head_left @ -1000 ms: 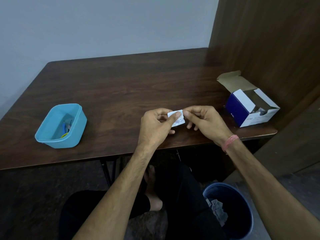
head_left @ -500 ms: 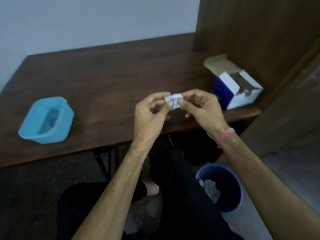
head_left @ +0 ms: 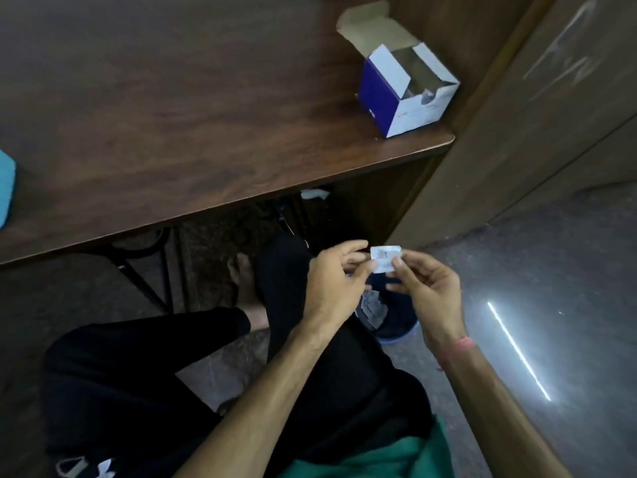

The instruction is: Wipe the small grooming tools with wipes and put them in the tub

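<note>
Both hands pinch one small wipe sachet point(head_left: 385, 258) over the lap: left hand point(head_left: 336, 282) on its left edge, right hand point(head_left: 425, 288) on its right. Bin point(head_left: 396, 320) beneath. Farther: tabletop point(head_left: 193, 108), open box point(head_left: 406, 88), tub point(head_left: 6, 188) at left frame edge.

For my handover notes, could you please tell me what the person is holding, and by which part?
A small white printed wipe sachet, pinched at its left edge by the left hand and at its right edge by the right hand.

Single head view, steeply down, close above hands point(head_left: 382, 284), lap.
</note>
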